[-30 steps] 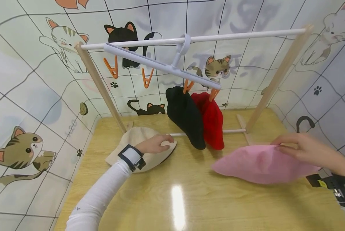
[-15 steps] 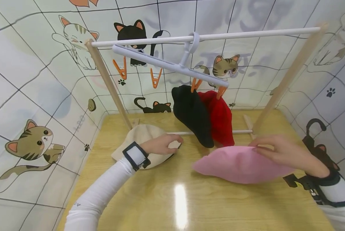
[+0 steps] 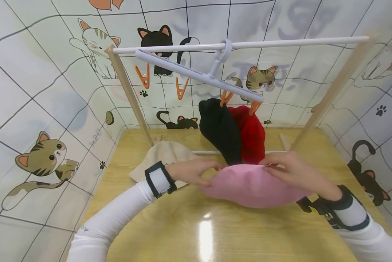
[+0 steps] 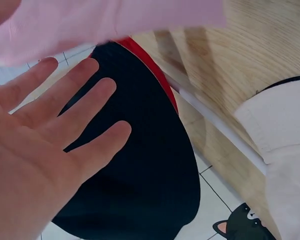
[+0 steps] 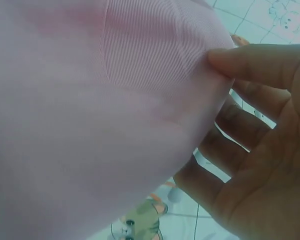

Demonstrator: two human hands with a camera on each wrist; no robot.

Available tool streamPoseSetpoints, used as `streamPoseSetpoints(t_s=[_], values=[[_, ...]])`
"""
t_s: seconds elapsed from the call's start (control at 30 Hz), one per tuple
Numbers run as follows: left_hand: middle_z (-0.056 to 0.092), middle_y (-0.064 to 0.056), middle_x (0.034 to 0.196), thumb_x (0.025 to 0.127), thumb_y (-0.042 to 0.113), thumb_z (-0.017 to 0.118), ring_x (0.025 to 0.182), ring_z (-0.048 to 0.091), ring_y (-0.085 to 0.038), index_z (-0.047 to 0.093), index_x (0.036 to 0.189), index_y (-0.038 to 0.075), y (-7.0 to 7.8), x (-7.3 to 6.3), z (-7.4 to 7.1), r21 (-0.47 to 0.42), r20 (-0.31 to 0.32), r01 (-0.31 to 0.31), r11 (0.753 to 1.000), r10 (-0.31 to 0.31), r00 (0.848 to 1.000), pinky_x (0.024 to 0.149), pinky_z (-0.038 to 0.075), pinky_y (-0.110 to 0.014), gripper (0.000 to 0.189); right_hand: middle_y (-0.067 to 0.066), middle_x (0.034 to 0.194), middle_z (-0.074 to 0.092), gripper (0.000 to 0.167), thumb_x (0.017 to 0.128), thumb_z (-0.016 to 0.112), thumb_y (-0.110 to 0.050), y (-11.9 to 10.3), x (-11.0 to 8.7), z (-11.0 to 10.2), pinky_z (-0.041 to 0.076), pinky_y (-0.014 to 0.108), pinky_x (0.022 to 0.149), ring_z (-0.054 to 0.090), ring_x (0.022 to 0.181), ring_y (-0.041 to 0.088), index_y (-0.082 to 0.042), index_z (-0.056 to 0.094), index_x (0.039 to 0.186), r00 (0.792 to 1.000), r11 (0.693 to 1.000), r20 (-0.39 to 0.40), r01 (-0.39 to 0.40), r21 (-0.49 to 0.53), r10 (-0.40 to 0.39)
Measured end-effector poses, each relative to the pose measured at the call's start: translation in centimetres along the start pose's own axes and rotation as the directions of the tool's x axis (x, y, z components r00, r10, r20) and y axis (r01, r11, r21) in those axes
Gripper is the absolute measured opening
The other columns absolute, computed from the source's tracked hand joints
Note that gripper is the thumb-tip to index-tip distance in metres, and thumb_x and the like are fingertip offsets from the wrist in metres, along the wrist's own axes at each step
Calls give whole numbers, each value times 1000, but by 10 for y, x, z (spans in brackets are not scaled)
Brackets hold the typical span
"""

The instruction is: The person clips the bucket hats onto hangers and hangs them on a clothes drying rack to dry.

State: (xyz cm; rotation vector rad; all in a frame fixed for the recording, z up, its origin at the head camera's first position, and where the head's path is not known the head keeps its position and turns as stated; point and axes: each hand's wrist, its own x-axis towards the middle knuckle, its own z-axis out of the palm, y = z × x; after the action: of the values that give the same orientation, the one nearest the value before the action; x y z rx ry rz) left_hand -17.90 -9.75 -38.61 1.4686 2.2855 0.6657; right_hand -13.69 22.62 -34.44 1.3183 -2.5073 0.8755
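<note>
Over the desk (image 3: 163, 233), the pink hat (image 3: 250, 187) looks light, soft and bendy, best held by its edge. The right hand (image 3: 291, 171) pinches that edge, and the left hand (image 3: 192, 171), fingers spread, is near one end, holding nothing

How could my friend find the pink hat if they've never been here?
Find the rack with the white top bar. In front of it, the right hand pinches the pink hat. It's the only pink hat: the black hat and red hat hang from orange clips, and the cream hat lies on the table.
</note>
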Motion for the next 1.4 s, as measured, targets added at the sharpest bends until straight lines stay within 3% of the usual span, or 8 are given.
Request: streamPoseSetpoints(t_s=[0.1,0.3,0.47,0.67,0.73,0.83,1.03,1.4], values=[[56,-4,118,89,13,65,107,53,-14,49,130,1,3,5,-1,7,-11,-35,999,35,999,97,40,-26,46,-7,90,68,32,73,74,11,-2,4,4,51,18,72,62,78,8,-11,71,96,1000,999,-4,-7,44,7],[58,0,111,93,16,64,101,53,-9,52,128,4,11,13,-4,0,-37,-26,1000,26,999,91,41,-19,39,-6,92,69,28,76,74,9,-10,8,13,54,26,71,62,79,9,-9,72,98,998,995,-7,-62,84,63],[56,2,95,92,22,66,86,51,-9,54,118,6,18,20,-3,5,-54,-33,999,33,998,78,42,-19,33,-9,91,68,27,77,75,6,-14,10,20,54,26,69,60,77,7,-11,72,98,996,994,-19,-82,74,84],[54,4,83,94,16,64,79,52,-9,59,105,8,18,15,1,7,-79,-26,1000,27,997,72,43,-18,15,-9,91,68,25,78,75,3,-13,15,28,53,27,69,60,77,7,-12,72,98,998,994,-6,-59,91,59],[52,3,79,94,10,62,76,52,-9,59,96,8,17,12,1,25,-116,-51,998,54,992,71,43,-19,4,-9,91,68,24,79,74,3,-12,17,31,53,27,70,60,77,7,-12,72,98,999,993,-8,-46,106,47],[46,3,73,94,2,58,71,49,-10,54,86,8,15,10,-2,73,-171,-95,993,106,980,68,41,-19,11,-7,91,68,24,79,73,4,-11,18,34,53,28,69,59,76,7,-11,71,98,999,991,-14,-48,123,50],[57,2,80,93,-2,56,72,54,-10,61,100,6,16,7,-12,163,-230,-113,980,149,962,70,44,-18,11,-6,92,68,24,80,74,2,-14,19,40,54,29,69,59,77,8,-9,71,101,991,977,-5,-133,166,136],[65,-1,93,93,-6,52,80,59,-11,65,107,3,18,7,-24,186,-254,-47,981,95,962,77,47,-20,20,-5,93,67,21,83,71,0,-12,25,42,54,33,69,57,77,11,-8,70,103,988,971,-31,-144,189,152]])
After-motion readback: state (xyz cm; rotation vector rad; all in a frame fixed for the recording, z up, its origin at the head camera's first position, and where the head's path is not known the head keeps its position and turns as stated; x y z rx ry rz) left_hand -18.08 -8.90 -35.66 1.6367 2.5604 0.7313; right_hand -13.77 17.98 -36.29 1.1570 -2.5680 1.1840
